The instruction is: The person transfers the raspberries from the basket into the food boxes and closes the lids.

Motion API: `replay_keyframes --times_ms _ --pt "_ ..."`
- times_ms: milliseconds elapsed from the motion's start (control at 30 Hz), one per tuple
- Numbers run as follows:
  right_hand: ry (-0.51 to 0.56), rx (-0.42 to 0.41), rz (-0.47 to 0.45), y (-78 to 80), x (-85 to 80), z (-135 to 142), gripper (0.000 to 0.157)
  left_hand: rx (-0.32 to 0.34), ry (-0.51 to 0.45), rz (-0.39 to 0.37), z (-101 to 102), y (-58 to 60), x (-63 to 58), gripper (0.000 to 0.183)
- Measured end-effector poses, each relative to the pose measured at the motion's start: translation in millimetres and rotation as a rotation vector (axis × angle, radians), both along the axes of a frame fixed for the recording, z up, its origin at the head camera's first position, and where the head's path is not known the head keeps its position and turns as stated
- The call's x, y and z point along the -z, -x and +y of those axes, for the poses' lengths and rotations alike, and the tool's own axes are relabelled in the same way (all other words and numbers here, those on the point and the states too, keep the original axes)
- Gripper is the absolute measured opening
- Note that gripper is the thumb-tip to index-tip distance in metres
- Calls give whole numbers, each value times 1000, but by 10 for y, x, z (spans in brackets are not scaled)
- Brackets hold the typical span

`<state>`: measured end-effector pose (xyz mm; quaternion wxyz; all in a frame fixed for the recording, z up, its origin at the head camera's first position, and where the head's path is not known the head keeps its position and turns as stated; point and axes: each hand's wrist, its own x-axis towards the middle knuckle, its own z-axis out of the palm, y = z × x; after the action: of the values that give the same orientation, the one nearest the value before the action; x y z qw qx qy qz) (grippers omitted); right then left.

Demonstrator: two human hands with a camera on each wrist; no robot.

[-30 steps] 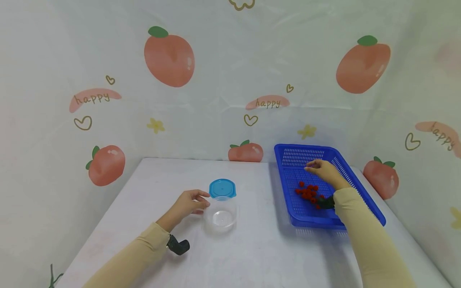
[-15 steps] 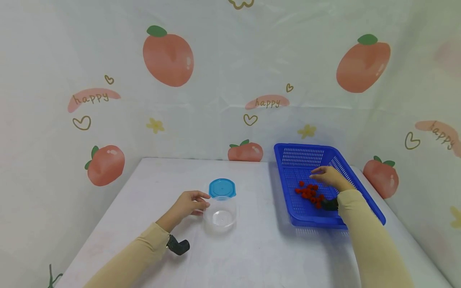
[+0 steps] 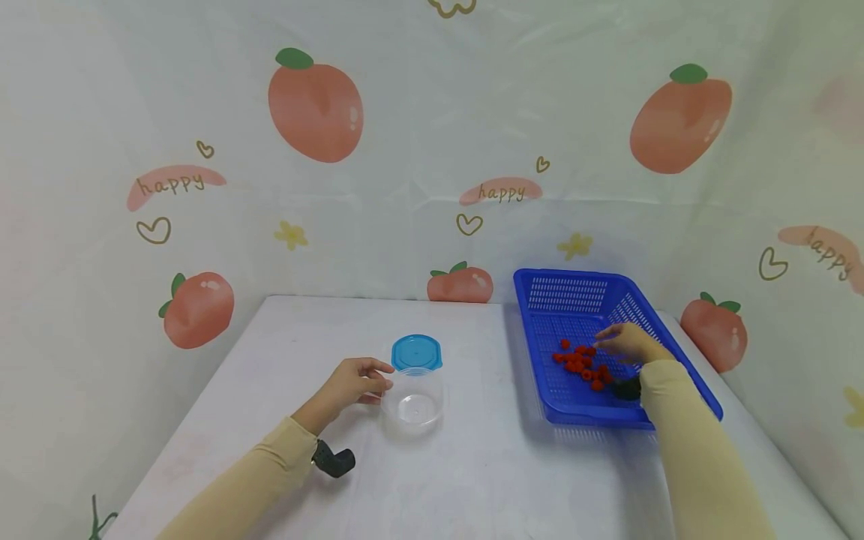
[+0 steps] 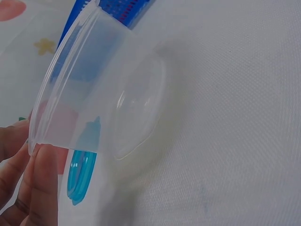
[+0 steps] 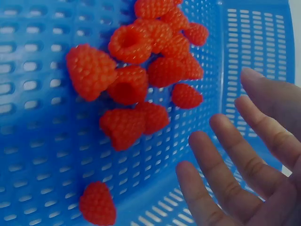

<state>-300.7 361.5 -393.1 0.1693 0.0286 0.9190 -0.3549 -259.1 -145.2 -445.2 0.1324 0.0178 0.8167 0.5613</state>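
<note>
clear round plastic tub (image 3: 413,411) pinched by left hand (image 3: 352,385), just beside round blue plastic lid (image 3: 416,351). nothing grasped by right hand (image 3: 628,343), fingers extended near red bumpy raspberries (image 5: 165,71) inside blue rectangular plastic basket (image 3: 574,414).

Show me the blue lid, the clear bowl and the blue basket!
Blue lid (image 3: 416,352), head view: middle of its top.
Clear bowl (image 4: 94,84), left wrist view: its side wall.
Blue basket (image 3: 595,418), head view: its near rim.
</note>
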Motion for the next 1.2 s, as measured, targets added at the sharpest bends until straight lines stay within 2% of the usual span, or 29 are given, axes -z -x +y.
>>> replay_keyframes --times_ms 233,500,700,1033,1200 --pt "32 35 -52 -22 44 39 39 4 0 0 3 -8 4 30" --pt "-2 12 -109 -35 9 35 36 -8 -8 -10 16 -12 -7 29" --pt "-50 -23 -122 -23 37 59 30 -6 -13 -19 6 -13 2 29" --pt "-94 13 -141 -8 98 62 19 -13 -2 -19 8 2 5 28" --pt "-105 20 -151 5 119 75 18 -14 3 -20 16 3 10 28"
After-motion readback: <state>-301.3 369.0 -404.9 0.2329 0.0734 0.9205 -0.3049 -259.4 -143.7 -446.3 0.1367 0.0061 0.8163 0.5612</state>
